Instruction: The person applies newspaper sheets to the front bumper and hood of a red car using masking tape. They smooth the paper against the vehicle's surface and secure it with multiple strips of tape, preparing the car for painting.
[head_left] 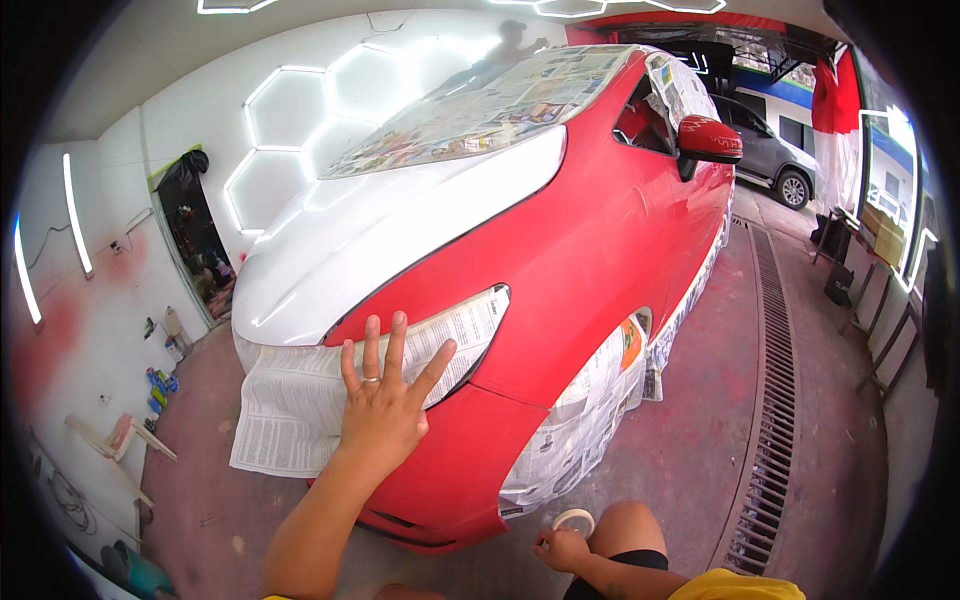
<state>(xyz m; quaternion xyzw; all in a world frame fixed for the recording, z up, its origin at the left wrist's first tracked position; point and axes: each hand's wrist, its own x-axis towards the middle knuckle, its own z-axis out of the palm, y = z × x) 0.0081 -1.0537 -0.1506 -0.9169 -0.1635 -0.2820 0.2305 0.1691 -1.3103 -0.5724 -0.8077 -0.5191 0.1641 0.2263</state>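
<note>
With its fingers spread, my left hand (385,415) lies against a newspaper sheet (285,410) at the front of a red and white car (610,225). The sheet covers the headlight area, and its left part hangs loose over the bumper. A ring is on one finger. Low down by my knee, my right hand (562,550) is closed on a roll of masking tape (586,516), partly hidden by the fingers. More newspaper (575,430) wraps the front wheel, and newspaper sheets (500,110) cover the windshield.
A floor grate (768,400) runs along the car's right. At the left wall are a small chair (120,437) and several cans (160,388). A grey vehicle (770,150) is parked behind, beyond the red side mirror (710,140). Metal stands (885,335) line the right wall.
</note>
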